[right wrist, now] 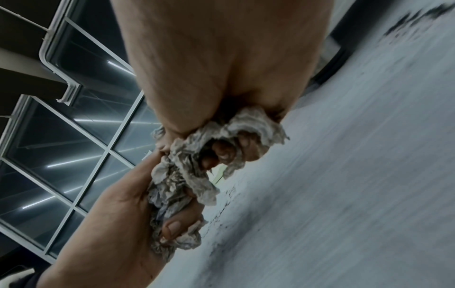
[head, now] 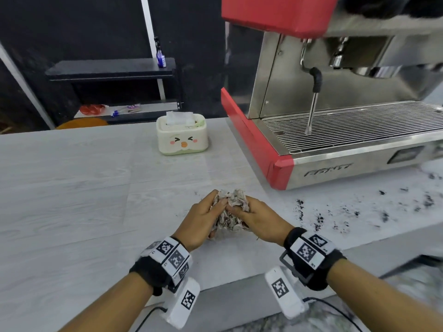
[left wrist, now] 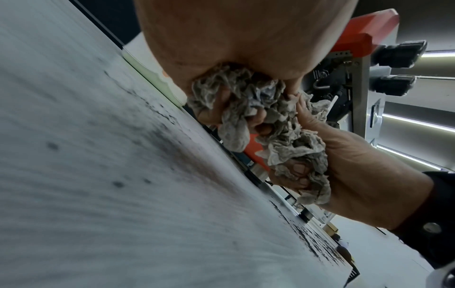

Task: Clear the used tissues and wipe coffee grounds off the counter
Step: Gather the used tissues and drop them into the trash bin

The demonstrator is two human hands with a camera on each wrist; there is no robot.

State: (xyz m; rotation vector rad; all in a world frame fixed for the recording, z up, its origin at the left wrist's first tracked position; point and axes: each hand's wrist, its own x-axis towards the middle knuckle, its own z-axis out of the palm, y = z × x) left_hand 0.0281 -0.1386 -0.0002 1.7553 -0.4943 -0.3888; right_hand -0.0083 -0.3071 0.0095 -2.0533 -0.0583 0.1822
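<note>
A crumpled, grey-stained wad of used tissues (head: pixel 230 212) is squeezed between both hands near the counter's front edge. My left hand (head: pixel 206 216) grips its left side with curled fingers. My right hand (head: pixel 251 214) grips the right side the same way. In the left wrist view the wad (left wrist: pixel 258 109) bulges out between the fingers of both hands. The right wrist view shows the wad (right wrist: pixel 187 175) low over the counter; I cannot tell whether it touches. Dark coffee grounds (head: pixel 354 212) lie scattered on the counter to the right of my hands.
A red and steel espresso machine (head: pixel 335 116) stands at the back right, its steam wand hanging over the drip grate. A cream tissue box (head: pixel 181 137) with a face sits behind my hands. The pale counter (head: pixel 84 188) stretches left. A dark shelf stands beyond.
</note>
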